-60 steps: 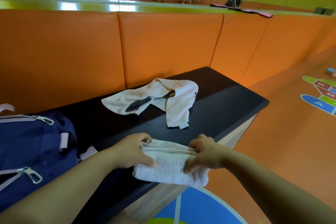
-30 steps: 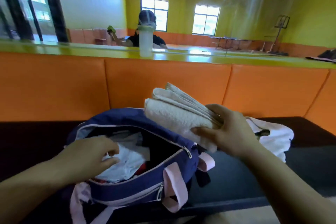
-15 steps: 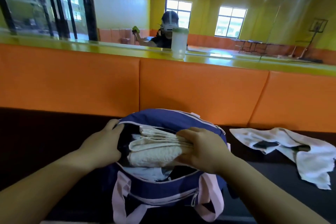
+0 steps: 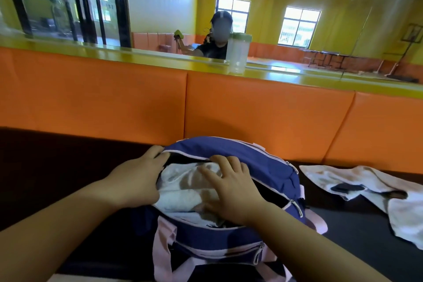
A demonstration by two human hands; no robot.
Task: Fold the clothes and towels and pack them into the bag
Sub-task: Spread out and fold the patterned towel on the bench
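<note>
A navy bag (image 4: 256, 162) with pink straps stands open on the black bench in front of me. The folded white towel (image 4: 180, 192) lies inside its mouth, on top of other white cloth. My right hand (image 4: 231, 188) rests flat on the towel with fingers spread, pressing it down. My left hand (image 4: 137, 178) holds the left edge of the bag's opening, fingers hooked over the rim. A second white towel (image 4: 366, 188) lies unfolded and crumpled on the bench to the right of the bag.
Orange padded backrest (image 4: 251, 103) runs behind the bench (image 4: 45, 155). A yellow ledge (image 4: 114, 52) above it carries a clear plastic bottle (image 4: 239, 52) with a green lid. A mirror behind shows a person's reflection.
The folded towel has sunk deeper into the bag. My right hand has let go of it and now lies flat on top, fingers spread. My left hand stays at the bag's rim.
</note>
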